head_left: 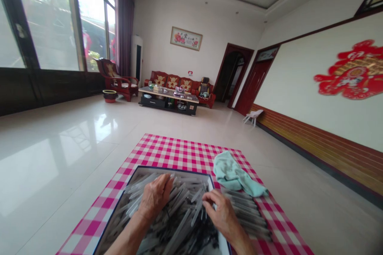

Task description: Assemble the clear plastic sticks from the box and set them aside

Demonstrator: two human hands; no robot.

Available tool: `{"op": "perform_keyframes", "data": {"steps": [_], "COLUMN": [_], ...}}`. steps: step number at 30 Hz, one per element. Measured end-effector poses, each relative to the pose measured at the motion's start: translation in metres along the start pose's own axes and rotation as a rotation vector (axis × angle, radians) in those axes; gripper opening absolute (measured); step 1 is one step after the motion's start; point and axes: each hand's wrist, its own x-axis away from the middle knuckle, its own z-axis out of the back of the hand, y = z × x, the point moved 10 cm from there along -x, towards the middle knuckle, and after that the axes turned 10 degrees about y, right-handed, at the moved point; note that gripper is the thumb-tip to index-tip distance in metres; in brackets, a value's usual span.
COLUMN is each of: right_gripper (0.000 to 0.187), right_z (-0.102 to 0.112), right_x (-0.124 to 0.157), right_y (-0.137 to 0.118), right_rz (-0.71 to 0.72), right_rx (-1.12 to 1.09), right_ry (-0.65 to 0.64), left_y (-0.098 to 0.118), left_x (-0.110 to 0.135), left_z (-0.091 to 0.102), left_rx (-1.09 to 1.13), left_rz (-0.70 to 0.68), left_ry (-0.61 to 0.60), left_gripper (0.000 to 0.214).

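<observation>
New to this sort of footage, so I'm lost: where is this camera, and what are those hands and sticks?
This picture comes from a camera worn on a person's head, looking forward and down, so the two bare hands are the wearer's own; no machine is involved. The left hand rests on a heap of long, thin, translucent rods in a dark-edged tray; the right hand has its fingers on rods at the heap's edge. Whether either hand grips one, I cannot tell. More rods lie side by side right of the tray, beside a crumpled pale teal cloth, all on a pink-and-white checked sheet on a tiled floor.
</observation>
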Motion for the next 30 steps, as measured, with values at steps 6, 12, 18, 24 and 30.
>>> {"op": "perform_keyframes", "data": {"steps": [6,12,18,24,30], "right_gripper": [0.016,0.019,0.022,0.012,0.012], "right_z": [0.002,-0.025,-0.079,-0.106,-0.114], "right_x": [0.007,0.011,-0.002,-0.011,-0.009], "right_y": [-0.006,-0.039,-0.073,-0.062,-0.059], "right_rz": [0.023,0.116,0.214,0.096,0.021], "right_rx": [0.048,0.061,0.063,0.256,0.355], "right_ry": [-0.097,-0.241,-0.252,-0.219,-0.253], "left_y": [0.001,-0.012,-0.009,-0.008,-0.010], "left_x": [0.001,-0.003,-0.003,-0.001,0.000], "left_z": [0.000,0.013,0.016,0.014,0.009], "left_rx": [-0.024,-0.066,-0.050,-0.031,0.001], "left_rz": [-0.016,0.040,0.012,-0.001,-0.009], "left_ry": [0.000,0.134,0.171,0.178,0.171], "left_gripper": [0.022,0.020,0.019,0.017,0.017]}}
